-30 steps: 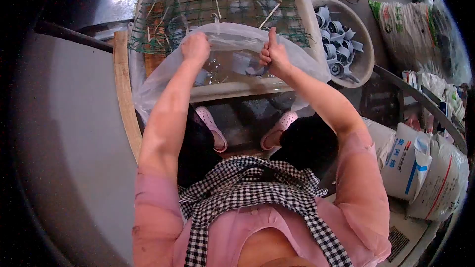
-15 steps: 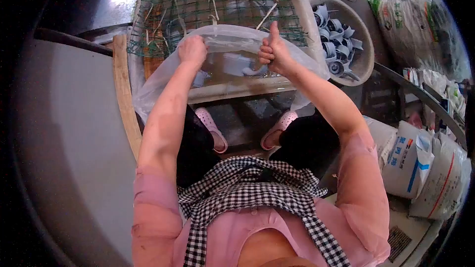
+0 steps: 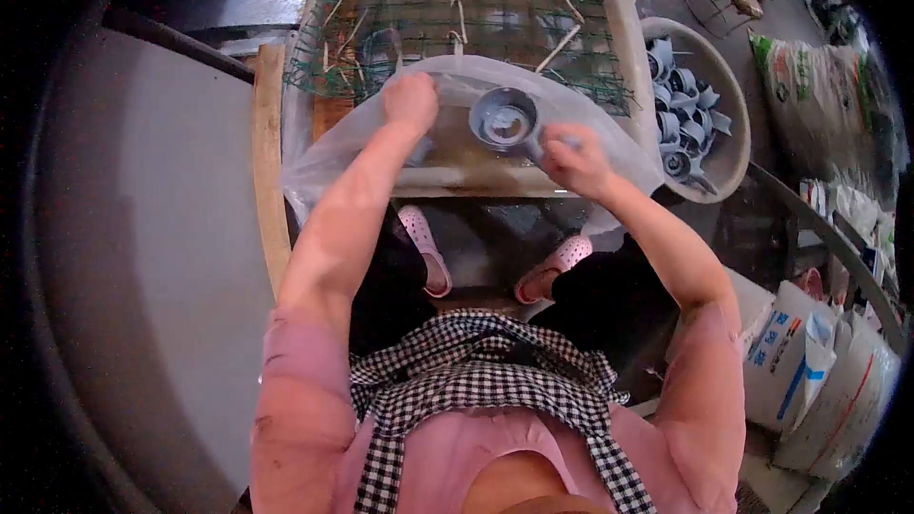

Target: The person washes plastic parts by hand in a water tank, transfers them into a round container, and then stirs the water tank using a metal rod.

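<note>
While the clear bag [image 3: 619, 143] gapes: left grip [image 3: 410, 100] looks closed on its rim, fingers curled round the film.
Right grip [image 3: 577, 157]: closed on the handle end of 1 grey cup [image 3: 503, 120], cup's opening toward the camera.
Grey cup: at the bag's mouth, between the 2 grips, over the near end of the tub [image 3: 628, 29]; can't tell if it touches film.
Basin [image 3: 743, 138]: right of tub, more grey parts [image 3: 681, 119] heaped inside.
Mesh [image 3: 514, 48]: green, over the tub beyond the bag, pale ties [image 3: 560, 48] on it.
Bag risk: only the left grip seems to hold the rim; a slip there could let the mouth sag.
Cup risk: could drag film sideways if its edge catches; if wet, could slide from the fingers.
Mesh risk: a tie end might snag thin film.
</note>
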{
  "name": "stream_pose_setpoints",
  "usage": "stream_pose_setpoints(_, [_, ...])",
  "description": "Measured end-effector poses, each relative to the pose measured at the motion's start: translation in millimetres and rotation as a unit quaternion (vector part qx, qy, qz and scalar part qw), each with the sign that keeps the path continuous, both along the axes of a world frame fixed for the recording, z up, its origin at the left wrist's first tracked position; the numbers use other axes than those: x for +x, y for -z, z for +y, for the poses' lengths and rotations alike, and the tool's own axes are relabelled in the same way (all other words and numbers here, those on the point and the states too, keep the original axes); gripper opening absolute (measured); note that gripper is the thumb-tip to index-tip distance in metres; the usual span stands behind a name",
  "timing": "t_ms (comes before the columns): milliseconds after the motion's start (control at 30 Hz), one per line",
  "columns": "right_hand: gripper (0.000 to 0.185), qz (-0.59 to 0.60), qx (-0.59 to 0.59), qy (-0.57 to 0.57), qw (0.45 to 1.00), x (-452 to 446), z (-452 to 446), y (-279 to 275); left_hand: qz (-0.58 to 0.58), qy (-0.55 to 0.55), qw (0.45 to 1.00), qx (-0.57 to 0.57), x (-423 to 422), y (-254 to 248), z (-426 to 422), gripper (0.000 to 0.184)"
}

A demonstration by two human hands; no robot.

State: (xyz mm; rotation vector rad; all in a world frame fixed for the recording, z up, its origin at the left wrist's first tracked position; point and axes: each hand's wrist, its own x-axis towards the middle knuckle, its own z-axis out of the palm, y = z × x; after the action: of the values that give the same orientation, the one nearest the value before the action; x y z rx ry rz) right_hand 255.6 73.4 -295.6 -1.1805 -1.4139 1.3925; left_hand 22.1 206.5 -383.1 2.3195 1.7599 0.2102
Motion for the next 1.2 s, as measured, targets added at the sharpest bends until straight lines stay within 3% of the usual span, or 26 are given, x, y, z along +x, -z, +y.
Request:
stream_pose_setpoints(33, [0.023, 0.103, -0.047, 0.029, 0.993, 10, -6, -5, 0.015, 0.013, 1.000, -0.009, 0, -7, -7, 0.015])
stream_pose_setpoints(100, [0.045, 0.101, -0.048, 0.053, 0.992, 54, -11, -17, 0.047, 0.035, 0.998, -0.010, 5, -7, -23, 0.013])
stream_pose_setpoints(133, [0.052, 0.165, 0.027, 0.089, 0.982, 63, -18, -31, 0.078, 0.064, 0.995, -0.013, 9, -6, -33, 0.012])
stream_pose_setpoints(167, [0.055, 0.160, 0.026, 0.230, 0.959, 83, -24, -36, 0.105, 0.097, 0.990, -0.020, 15, -5, -49, 0.011])
stream_pose_setpoints(200, [0.054, 0.205, 0.058, 0.208, 0.955, 106, -27, -47, 0.132, 0.131, 0.982, -0.027, 21, -5, -66, 0.010])
stream_pose_setpoints(267, [0.053, 0.185, 0.076, 0.224, 0.954, 134, -28, -72, 0.149, 0.205, 0.966, -0.047, 27, 0, -97, 0.010])
stream_pose_setpoints(333, [0.050, 0.049, 0.104, 0.295, 0.949, 177, -22, -68, 0.157, 0.222, 0.946, -0.175, 35, 1, -117, 0.009])
stream_pose_setpoints(367, [0.050, 0.050, 0.103, 0.296, 0.948, 209, -17, -57, 0.159, 0.223, 0.946, -0.176, 36, -3, -127, 0.009])
stream_pose_setpoints(433, [0.048, -0.244, 0.069, 0.377, 0.891, 267, -6, -23, 0.130, 0.369, 0.890, -0.234, 37, -16, -142, 0.013])
stream_pose_setpoints(467, [0.048, -0.243, 0.069, 0.377, 0.891, 280, -2, -11, 0.131, 0.369, 0.890, -0.234, 38, -31, -141, 0.013])
stream_pose_setpoints(500, [0.049, -0.446, 0.095, 0.371, 0.809, 288, 2, 1, 0.070, 0.394, 0.886, -0.234, 39, -50, -139, 0.018])
stream_pose_setpoints(533, [0.053, -0.626, 0.117, 0.346, 0.689, 295, 5, 15, 0.010, 0.416, 0.879, -0.234, 38, -62, -138, 0.023])
stream_pose_setpoints(567, [0.067, -0.701, -0.004, 0.351, 0.620, 302, 9, 37, 0.011, 0.387, 0.898, -0.210, 37, -64, -134, 0.030])
stream_pose_setpoints(600, [0.068, -0.713, 0.097, 0.300, 0.627, 306, 10, 56, 0.012, 0.383, 0.899, -0.211, 32, -67, -127, 0.030])
stream_pose_setpoints(633, [0.066, -0.621, 0.141, 0.262, 0.725, 265, 11, 42, 0.027, 0.335, 0.927, -0.170, 25, -69, -119, 0.035])
stream_pose_setpoints(667, [0.061, -0.600, 0.161, 0.216, 0.754, 262, 16, 65, 0.041, 0.285, 0.949, -0.127, 18, -70, -112, 0.041])
stream_pose_setpoints(700, [0.057, -0.550, 0.090, 0.159, 0.815, 237, 21, 70, 0.042, 0.284, 0.949, -0.128, 9, -65, -109, 0.041])
stream_pose_setpoints(733, [0.054, -0.521, 0.110, 0.092, 0.841, 185, 16, 46, 0.101, 0.242, 0.960, -0.098, 0, -53, -106, 0.047])
stream_pose_setpoints(800, [0.047, -0.557, 0.173, 0.001, 0.812, 144, 15, 48, 0.162, 0.197, 0.965, -0.061, -6, -34, -108, 0.054])
stream_pose_setpoints(867, [0.044, -0.549, 0.206, -0.037, 0.809, 103, 14, 37, 0.237, 0.134, 0.962, -0.035, -9, -16, -112, 0.046])
stream_pose_setpoints(967, [0.032, -0.495, 0.210, -0.187, 0.822, 63, 21, 40, 0.174, 0.066, 0.982, 0.036, -9, 25, -92, 0.033])
stream_pose_setpoints(1067, [0.025, -0.452, 0.167, -0.332, 0.811, 5, 25, 56, 0.126, 0.049, 0.990, -0.046, -7, -7, -72, 0.025])
stream_pose_setpoints(1133, [0.027, -0.443, 0.109, -0.344, 0.821, -45, 27, 66, 0.107, 0.044, 0.992, -0.049, -8, -10, -62, 0.023])
stream_pose_setpoints(1200, [0.022, -0.344, 0.200, -0.284, 0.873, -81, 33, 115, 0.091, 0.040, 0.994, -0.050, -7, -20, -56, 0.022])
